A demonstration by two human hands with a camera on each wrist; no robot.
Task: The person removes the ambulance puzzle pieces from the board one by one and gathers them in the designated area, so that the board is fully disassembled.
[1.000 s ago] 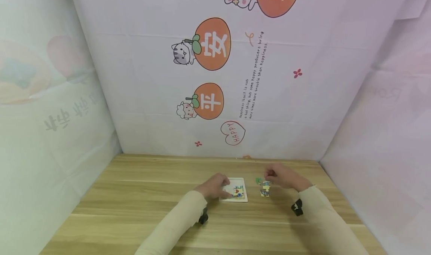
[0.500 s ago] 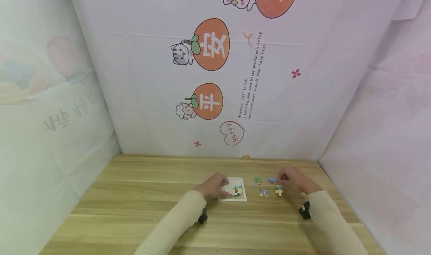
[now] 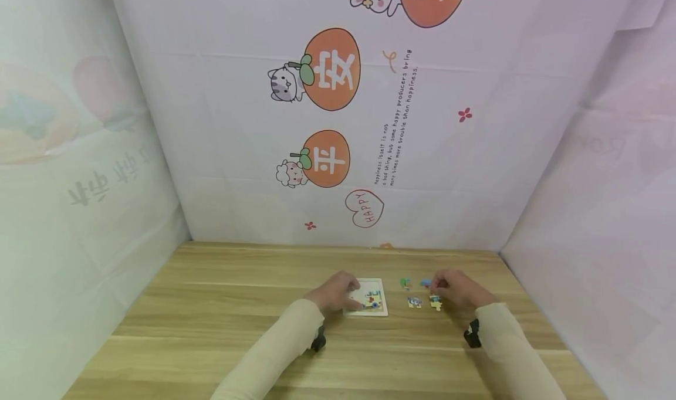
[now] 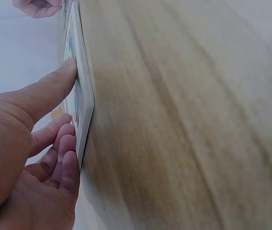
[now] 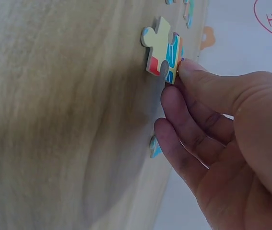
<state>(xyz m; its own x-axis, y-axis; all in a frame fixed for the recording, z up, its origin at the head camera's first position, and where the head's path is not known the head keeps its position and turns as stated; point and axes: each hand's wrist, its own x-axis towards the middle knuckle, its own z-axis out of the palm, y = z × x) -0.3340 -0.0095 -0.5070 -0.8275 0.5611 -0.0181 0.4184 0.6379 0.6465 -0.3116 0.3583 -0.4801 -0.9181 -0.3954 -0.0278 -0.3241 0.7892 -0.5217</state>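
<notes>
My left hand (image 3: 334, 291) rests on a white-framed puzzle tray (image 3: 386, 301), thumb pressing on its face. In the left wrist view the thumb (image 4: 54, 85) lies straight on the tray, and the other fingertips sit at its near edge. Some colourful pieces fill part of the tray. To its right, my right hand (image 3: 460, 288) pinches a cream jigsaw piece (image 5: 160, 45) with blue and red print by one edge, between thumb and fingers. The piece is tilted close over the table. Under the fingers another piece (image 5: 155, 148) shows partly.
Between tray and right hand lie a grey-blue jigsaw piece (image 3: 414, 302) and a green one (image 3: 405, 282). A blue piece (image 3: 425, 282) lies just left of the right fingers. The wooden table (image 3: 237, 329) meets a printed white cloth wall (image 3: 253, 212) at the back.
My right hand has moved rightward with the cream piece, away from the other loose pieces, then slightly back left. The blue piece has come into sight. My left hand stays put.
</notes>
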